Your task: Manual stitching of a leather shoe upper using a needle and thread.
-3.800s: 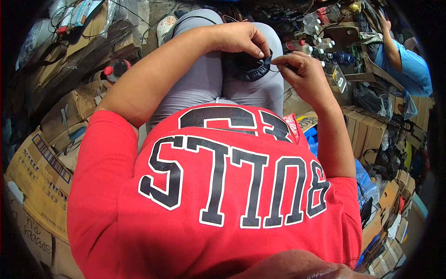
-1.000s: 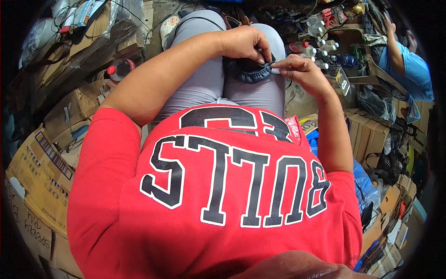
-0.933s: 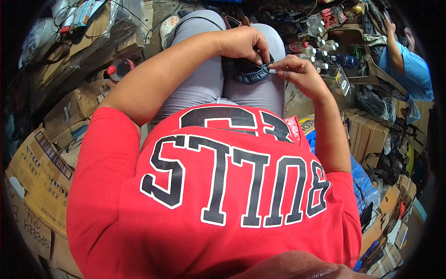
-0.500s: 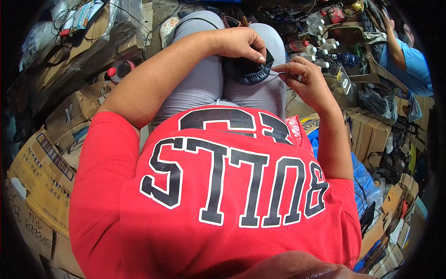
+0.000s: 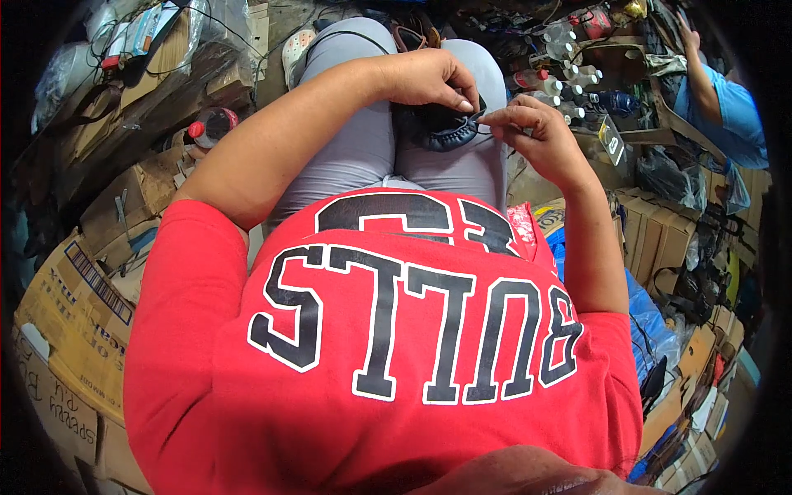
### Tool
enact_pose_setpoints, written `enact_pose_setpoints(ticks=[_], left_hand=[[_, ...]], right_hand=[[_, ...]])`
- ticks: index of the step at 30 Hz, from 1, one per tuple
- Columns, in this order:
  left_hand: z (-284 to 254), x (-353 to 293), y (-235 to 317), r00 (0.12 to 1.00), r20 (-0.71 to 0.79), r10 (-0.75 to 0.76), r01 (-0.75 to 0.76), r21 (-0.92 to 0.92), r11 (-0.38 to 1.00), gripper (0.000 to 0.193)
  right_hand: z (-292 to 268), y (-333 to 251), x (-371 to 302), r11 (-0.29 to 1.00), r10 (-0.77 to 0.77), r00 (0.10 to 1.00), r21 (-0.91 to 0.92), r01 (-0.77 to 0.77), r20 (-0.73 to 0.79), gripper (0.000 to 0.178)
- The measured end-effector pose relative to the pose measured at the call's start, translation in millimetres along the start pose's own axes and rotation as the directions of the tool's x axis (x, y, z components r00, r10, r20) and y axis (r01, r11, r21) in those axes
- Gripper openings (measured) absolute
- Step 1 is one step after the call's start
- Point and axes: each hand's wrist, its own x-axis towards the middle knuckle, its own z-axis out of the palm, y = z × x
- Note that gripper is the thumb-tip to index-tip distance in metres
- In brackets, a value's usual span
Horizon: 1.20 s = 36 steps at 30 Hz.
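Across my grey-clad thighs rests a dark, glossy leather piece [image 5: 450,139] with a puckered, gathered edge; it looks like a shoe upper. My left hand [image 5: 437,78] reaches over from the left, thumb and fingers pinching the piece's upper rim and covering part of it. At the piece's right end, my right hand [image 5: 540,136] is closed in a pinch, fingertips right against the gathered edge. Whatever lies between those fingertips is too thin to make out.
Several plastic bottles [image 5: 569,78] stand beyond my right knee. Another person in a blue shirt [image 5: 722,115] is at the far right. A dark bottle with a red cap [image 5: 213,129] lies left of my thigh. Cardboard boxes [image 5: 70,305] crowd the left side, and flattened cartons [image 5: 652,235] the right.
My right hand has shifted slightly, its fingertips drawing closer to the gathered edge. The left hand keeps its pinch on the piece, almost unmoved.
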Motion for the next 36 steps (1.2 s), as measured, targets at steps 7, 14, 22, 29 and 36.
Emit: enact_pose_setpoints(ticks=[7,14,22,29,36], left_hand=[[-2,-1,2,0.997,0.015,0.069,-0.07,0.114,0.991,0.023],[1,6,1,0.999,-0.005,0.053,-0.052,0.158,0.986,0.022],[1,5,3,0.999,-0.043,0.013,-0.004,0.205,0.979,0.023],[8,-30,1,0.795,-0.443,0.414,-0.071,0.609,0.79,0.027],[39,-78,27,0.824,-0.545,0.153,-0.011,0.254,0.967,0.032]], right_hand=[[-1,39,4,0.939,0.092,0.986,0.317,-0.132,0.139,0.021],[-5,53,10,0.9,0.05,0.978,0.414,-0.133,0.204,0.02],[18,32,8,0.905,0.121,0.993,0.408,-0.117,0.015,0.013],[24,10,-9,0.997,-0.078,0.978,0.014,0.082,-0.194,0.02],[48,2,-27,0.976,-0.138,0.945,-0.202,0.079,-0.298,0.031]])
